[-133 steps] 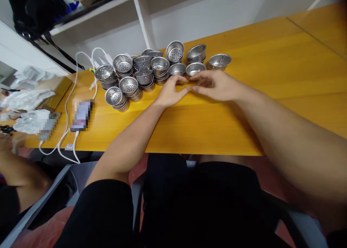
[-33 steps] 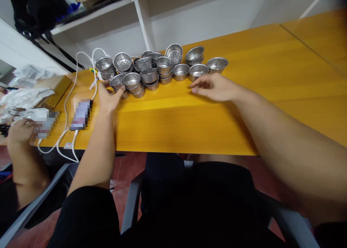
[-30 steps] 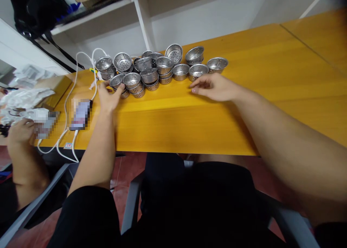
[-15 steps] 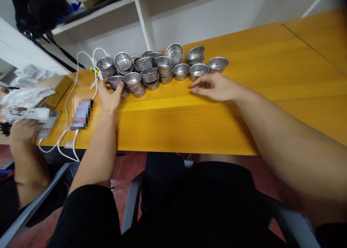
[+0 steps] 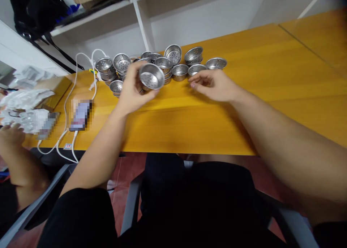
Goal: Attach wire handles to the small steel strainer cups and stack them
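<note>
Silver round metal cup [image 5: 151, 76], gripped by the left hand [image 5: 131, 93] above the yellow wooden bench [image 5: 173, 129], sits at nine o'clock from the loosely curled, unladen right hand [image 5: 213, 85].

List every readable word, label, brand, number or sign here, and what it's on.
No text can be read with certainty.
Small label at the near edge of the table: reddish marks, too small and blurred to read.
Phone: screen pixelated, unreadable.
Device to the left of it: also pixelated, unreadable.
Metal cup in the left hand: holes, no lettering visible.
</note>
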`<state>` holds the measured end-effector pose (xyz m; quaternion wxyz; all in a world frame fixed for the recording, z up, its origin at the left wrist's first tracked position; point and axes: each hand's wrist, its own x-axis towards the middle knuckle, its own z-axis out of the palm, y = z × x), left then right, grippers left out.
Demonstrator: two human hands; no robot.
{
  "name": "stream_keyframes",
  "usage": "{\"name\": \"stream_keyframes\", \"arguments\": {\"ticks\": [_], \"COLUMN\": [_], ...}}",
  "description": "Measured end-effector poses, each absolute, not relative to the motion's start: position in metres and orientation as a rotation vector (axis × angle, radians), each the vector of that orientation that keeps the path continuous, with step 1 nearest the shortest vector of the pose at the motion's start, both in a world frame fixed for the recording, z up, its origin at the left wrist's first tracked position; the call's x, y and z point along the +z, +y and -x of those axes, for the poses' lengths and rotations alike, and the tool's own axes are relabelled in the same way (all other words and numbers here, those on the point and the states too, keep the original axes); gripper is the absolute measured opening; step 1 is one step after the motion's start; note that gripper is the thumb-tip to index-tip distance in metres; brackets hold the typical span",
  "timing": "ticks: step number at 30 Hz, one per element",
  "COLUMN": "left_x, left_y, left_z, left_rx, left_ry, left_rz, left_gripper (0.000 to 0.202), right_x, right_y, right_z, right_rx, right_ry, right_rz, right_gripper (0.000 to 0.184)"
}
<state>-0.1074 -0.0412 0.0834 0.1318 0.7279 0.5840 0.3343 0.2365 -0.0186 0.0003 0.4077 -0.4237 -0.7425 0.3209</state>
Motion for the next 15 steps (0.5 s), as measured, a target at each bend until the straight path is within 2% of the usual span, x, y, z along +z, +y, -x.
{"name": "stream_keyframes", "arguments": {"ticks": [4, 7, 11, 15], "left_x": [0.052, 0.011, -0.027, -0.034], "left_y": [-0.016, 0.015, 0.03, 0.023], "left_z": [0.067, 0.052, 0.048, 0.052], "left_rx": [0.805, 0.913, 0.953, 0.918], "left_ry": [1.108, 0.877, 0.726, 0.727], "left_rz": [-2.323, -2.316, -2.297, -2.287], "left_gripper": [0.081, 0.096, 0.106, 0.109], "right_x": [0.01, 0.011, 0.008, 0.008], "right_y": [-0.028, -0.03, -0.03, -0.032], "right_z": [-0.231, -0.228, -0.225, -0.22], "right_rx": [0.712, 0.653, 0.538, 0.464], "right_ry": [-1.834, -1.857, -2.077, -2.272], "right_rz": [0.947, 0.843, 0.835, 0.912], "right_gripper": [0.036, 0.04, 0.04, 0.035]}}
